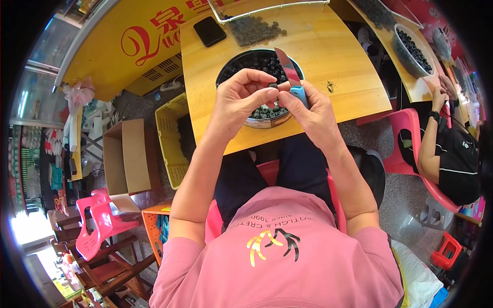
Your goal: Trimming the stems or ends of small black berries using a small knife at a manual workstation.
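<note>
Over a round tub (269, 123) on the wooden table, my two hands meet with fingertips almost touching. My left hand (235, 100) pinches a small dark round piece (273, 85) between thumb and fingers. A knife (288, 68) with a light blue handle is in my right hand (314, 110), its blade pointing up and away from me. The right thumb and index finger reach toward the same piece, and I cannot tell whether they touch it. Inside the tub lie many small black pieces (250, 62), with greenish ones (264, 112) at the near side.
A black phone (209, 32) and a clear tray (233, 43) of dark pieces lie at the table's far side. Left of the table stand a yellow crate (168, 120) and a cardboard box (138, 156). At right, another person (452, 159) sits by a bowl (403, 54) of black pieces.
</note>
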